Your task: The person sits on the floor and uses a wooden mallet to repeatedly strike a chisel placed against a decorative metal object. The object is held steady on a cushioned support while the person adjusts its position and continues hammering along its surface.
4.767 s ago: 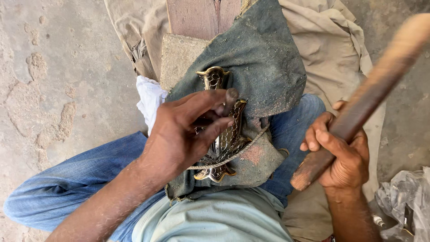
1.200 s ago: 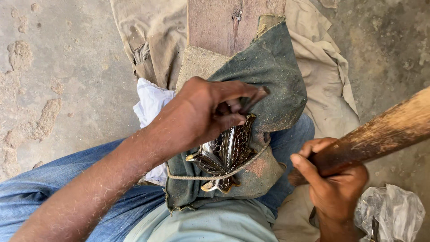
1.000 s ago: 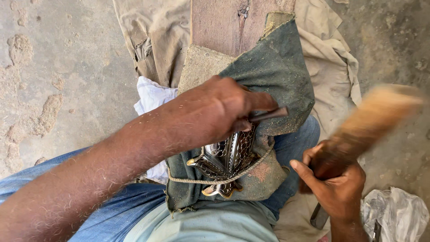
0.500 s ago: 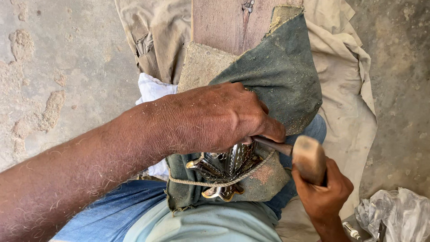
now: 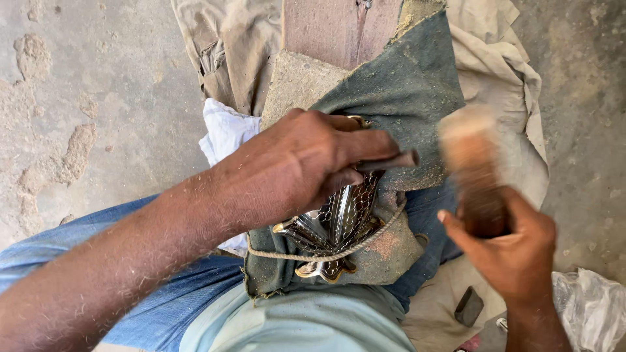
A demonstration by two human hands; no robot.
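Metal ornament (image 5: 336,225), shiny and patterned, lay on the dark green cloth (image 5: 404,98) over our lap, held down by a loop of cord (image 5: 326,255) across its lower end. Its long axis ran away from our body, toward the wooden block (image 5: 336,29) ahead. Our left hand (image 5: 297,166) sat closed around a slim metal punch (image 5: 388,161); the punch's free end stuck out to the right, its working end hidden under the fingers, so we could not tell just where it met the ornament. Our right hand (image 5: 515,251) was clamped on a wooden mallet (image 5: 473,169), blurred, its head level with the punch's free end and just to the right of it, apart. The left hand was the nearer to the ornament, directly above it; the right stood off to the side. White rag (image 5: 225,130) lay left of the cloth, crumpled plastic (image 5: 590,306) at lower right on the concrete floor (image 5: 85,98).
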